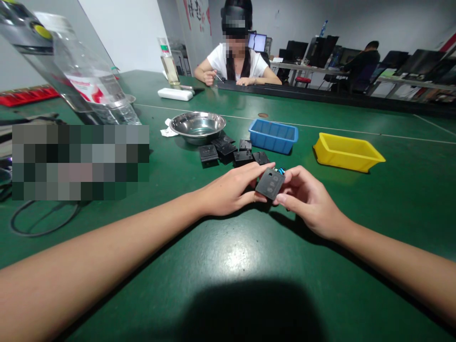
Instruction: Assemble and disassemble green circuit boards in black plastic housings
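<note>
Between my two hands is a small black plastic box (270, 184) with raised letters, perhaps "SPD", and a small round hole on its face. Something blue and pale, maybe wires, shows at its top edge. My left hand (239, 189) grips its left side, fingers above and thumb below. The right side is pinched by my right hand (307, 198), its thumb at the lower corner. Just beyond my left hand lie several similar black plastic boxes (224, 147) in a loose heap, beside a shiny steel bowl (197, 138).
Behind the held box stand a blue bin (272, 138) and a yellow bin (344, 154) on the green table (235, 294). Bottles (96, 80) and a looped cable (42, 232) are at the left. Across the table sits a person (238, 57) in a white shirt.
</note>
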A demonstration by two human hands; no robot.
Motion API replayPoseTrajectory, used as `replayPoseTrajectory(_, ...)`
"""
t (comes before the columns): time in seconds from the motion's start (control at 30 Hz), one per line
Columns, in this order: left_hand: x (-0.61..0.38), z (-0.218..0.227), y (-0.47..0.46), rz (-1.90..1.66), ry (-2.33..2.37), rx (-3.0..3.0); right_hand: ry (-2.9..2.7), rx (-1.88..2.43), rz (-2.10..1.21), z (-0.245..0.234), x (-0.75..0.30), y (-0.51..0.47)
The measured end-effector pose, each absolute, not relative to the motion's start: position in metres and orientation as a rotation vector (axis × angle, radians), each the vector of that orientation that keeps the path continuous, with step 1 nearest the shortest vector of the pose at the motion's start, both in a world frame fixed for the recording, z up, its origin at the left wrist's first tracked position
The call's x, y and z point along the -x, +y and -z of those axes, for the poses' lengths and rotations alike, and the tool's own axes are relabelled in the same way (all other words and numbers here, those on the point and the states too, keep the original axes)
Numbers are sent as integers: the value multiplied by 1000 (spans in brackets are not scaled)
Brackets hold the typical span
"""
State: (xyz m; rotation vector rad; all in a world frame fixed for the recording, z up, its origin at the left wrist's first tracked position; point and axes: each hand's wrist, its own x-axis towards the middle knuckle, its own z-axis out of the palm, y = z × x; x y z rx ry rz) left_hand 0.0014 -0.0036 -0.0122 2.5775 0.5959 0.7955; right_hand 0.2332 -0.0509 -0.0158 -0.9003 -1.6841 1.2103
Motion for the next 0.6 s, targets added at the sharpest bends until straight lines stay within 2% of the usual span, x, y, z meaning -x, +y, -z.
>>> replayPoseTrajectory(0.6,-2,10,-8,-882,552,-2653,-1454,917,-1553,12,-232,-51)
